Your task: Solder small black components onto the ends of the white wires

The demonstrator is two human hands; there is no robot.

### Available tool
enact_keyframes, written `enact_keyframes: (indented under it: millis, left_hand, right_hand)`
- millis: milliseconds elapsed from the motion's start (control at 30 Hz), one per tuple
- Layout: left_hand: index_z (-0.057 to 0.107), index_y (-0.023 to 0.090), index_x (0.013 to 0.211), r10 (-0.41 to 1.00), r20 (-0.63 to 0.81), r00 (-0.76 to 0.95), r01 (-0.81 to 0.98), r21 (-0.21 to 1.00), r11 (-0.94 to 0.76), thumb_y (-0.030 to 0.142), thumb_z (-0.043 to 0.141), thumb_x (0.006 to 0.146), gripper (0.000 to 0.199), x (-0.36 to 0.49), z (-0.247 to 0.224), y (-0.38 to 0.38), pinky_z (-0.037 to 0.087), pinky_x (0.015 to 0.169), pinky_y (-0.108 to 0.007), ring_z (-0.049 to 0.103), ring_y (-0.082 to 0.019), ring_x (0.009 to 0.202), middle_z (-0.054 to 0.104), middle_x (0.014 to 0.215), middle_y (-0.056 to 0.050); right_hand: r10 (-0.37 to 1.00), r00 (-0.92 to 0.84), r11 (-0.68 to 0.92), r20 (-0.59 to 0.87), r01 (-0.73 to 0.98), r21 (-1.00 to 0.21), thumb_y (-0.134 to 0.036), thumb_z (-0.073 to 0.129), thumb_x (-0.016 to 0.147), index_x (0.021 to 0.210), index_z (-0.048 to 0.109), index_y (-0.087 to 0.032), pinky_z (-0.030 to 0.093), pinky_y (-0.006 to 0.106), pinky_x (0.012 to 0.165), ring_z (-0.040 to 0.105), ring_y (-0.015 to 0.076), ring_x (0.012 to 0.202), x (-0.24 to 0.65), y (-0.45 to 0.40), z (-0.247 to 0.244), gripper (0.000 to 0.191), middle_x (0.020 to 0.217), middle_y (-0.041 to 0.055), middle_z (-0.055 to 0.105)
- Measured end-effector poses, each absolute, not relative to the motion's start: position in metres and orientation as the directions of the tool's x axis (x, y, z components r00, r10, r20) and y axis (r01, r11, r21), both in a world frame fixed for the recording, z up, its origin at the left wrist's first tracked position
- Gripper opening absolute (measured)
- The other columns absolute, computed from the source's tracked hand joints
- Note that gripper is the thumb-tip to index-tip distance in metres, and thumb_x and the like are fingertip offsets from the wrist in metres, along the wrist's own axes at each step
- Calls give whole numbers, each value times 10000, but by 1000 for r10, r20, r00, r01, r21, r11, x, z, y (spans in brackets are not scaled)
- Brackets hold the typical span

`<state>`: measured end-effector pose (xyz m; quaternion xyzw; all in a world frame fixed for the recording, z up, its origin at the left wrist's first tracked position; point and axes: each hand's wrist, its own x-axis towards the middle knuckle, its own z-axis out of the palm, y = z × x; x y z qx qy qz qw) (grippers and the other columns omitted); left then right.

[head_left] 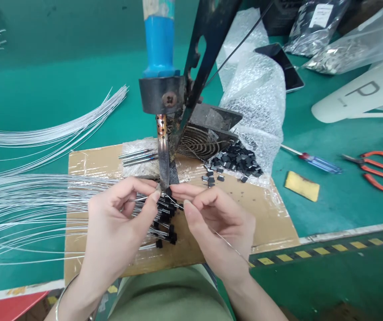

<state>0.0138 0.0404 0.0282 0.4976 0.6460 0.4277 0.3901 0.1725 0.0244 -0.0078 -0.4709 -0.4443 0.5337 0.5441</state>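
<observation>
A soldering iron with a blue handle [160, 47] hangs tip-down in a black clamp, its dark tip [164, 167] between my hands. My left hand [120, 220] is closed in a pinch on a thin white wire beside the tip; the pinched end is mostly hidden by my fingers. Just right of the tip, my right hand [220, 218] pinches a thin silvery solder wire [228, 243], which trails under the palm toward the wrist. Below the fingertips lie several white wires with small black connectors [169, 236] on their ends.
Cardboard [265, 223] covers the work area. Loose black parts [238, 158] are heaped by bubble wrap [261, 102] and a round fan grille [198, 140]. Rightward lie a screwdriver [321, 163], yellow sponge [302, 186] and red-handled scissors [378, 167]. White wire bundles [54, 131] spread left.
</observation>
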Motion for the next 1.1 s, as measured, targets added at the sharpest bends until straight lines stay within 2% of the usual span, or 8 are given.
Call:
enact_keyframes:
  millis: [233,633,867,1100]
  left_hand:
    - [770,238,761,976,-86,-200,282,949,141,69,766,811,177,13,28,40,574,701,-95,769,-76,782,826,844,58]
    - [768,229,756,975,-119,-188,315,933,175,78,761,807,160,13,27,42,552,637,-135,740,-93,733,819,839,35]
    - [769,232,754,975,-114,-192,299,939,168,83,763,811,160,13,29,40,582,678,-163,760,-116,773,818,850,22]
    - [753,229,748,977,-103,-187,321,934,160,62,739,812,179,14,30,41,539,609,-127,732,-86,715,811,813,44]
  right_hand:
    - [999,30,-32,-37,-159,-987,-137,719,992,846,655,-249,615,249,1010,811,148,1088,173,24,-6,196,1182,8,848]
    - [999,33,-20,-24,-112,-994,-162,720,994,835,641,-244,628,350,1012,816,205,1078,174,24,-8,195,1182,51,846]
    - [999,39,-3,-6,-74,-997,-160,716,992,843,639,-245,644,363,968,823,224,1054,174,23,-5,188,1170,73,850]
    - [999,34,9,7,-60,-998,-151,706,1001,844,637,-245,639,349,995,821,206,1064,174,23,-5,196,1175,56,849]
